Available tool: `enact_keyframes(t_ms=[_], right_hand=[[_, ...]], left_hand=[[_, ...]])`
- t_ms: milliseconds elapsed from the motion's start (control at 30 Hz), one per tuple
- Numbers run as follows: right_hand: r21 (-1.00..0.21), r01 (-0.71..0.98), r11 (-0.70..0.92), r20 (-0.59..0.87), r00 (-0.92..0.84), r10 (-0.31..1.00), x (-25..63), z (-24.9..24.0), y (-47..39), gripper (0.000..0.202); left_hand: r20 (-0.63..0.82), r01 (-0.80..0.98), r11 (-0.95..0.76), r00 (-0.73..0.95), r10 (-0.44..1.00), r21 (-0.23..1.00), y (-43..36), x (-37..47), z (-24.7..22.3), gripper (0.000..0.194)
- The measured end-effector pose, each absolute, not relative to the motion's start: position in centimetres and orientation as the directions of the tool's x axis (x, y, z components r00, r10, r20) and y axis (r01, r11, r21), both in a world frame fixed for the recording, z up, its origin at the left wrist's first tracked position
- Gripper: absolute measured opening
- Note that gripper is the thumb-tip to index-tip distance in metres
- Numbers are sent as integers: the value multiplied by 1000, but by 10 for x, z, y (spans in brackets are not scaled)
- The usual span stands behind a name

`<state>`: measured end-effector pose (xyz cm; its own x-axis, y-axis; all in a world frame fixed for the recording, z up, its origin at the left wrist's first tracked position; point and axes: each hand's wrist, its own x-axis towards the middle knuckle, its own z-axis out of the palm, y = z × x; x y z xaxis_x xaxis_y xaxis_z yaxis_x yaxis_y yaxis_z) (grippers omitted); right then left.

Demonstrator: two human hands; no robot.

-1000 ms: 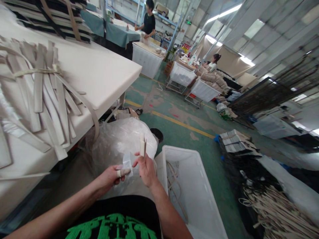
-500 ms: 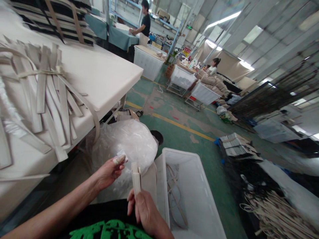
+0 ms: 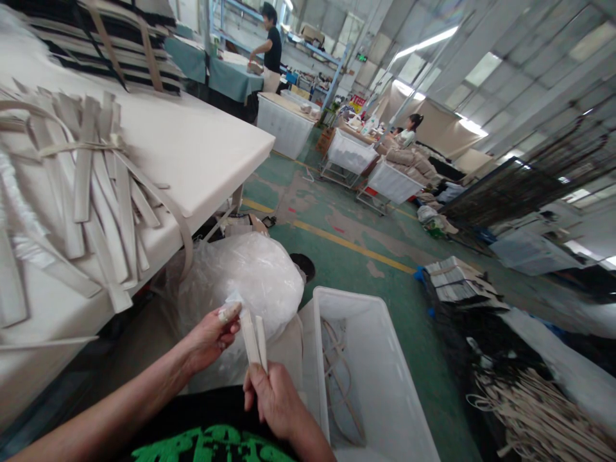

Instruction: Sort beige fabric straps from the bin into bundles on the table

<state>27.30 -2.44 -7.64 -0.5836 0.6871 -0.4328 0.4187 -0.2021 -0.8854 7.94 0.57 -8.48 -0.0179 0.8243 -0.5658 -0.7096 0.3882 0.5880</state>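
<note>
Head cam: right hand [image 3: 274, 394] closed round the lower ends of some beige fabric strips [image 3: 253, 340] | left hand [image 3: 214, 337] pinching a little white piece [image 3: 234, 299], fingertips by the strip tops | both just left of the white plastic bin [image 3: 373, 359] | tied strip bundle [image 3: 86, 173] on the counter [image 3: 206, 141], further left of it

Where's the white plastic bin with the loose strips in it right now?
In the head view, the white plastic bin stands on the floor at your right side, just right of your right hand and the big clear plastic bag.
</note>
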Motion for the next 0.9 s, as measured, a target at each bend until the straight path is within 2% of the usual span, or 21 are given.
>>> enact_keyframes(t_ms=[233,367,500,600,700,800,900], right_hand=[[-907,321,-273,-419,-625,658,266,-74,-17,67],[-939,251,-237,-344,-635,692,267,-61,-15,65],[-931,293,-217,-354,-584,730,279,-51,-16,63],[-913,347,-213,-370,-487,791,279,-51,-13,66],[-920,333,-204,-345,-448,825,271,-50,-5,69],[-942,272,-197,-310,-478,822,270,-45,2,67],[-947,282,-156,-289,-529,798,283,-39,-1,60]], left_hand=[[-521,-582,459,71,851,671,-1,82,-87,58],[-542,-650,430,33,840,627,-1,78,-88,58],[-589,-692,415,-19,808,591,-1,68,-85,60],[-599,-639,436,-50,799,634,-3,75,-81,60],[-554,-552,458,-9,833,697,-5,94,-75,58],[-494,-486,443,26,869,753,-3,103,-67,57],[-483,-488,394,-65,873,779,1,91,-63,57]])
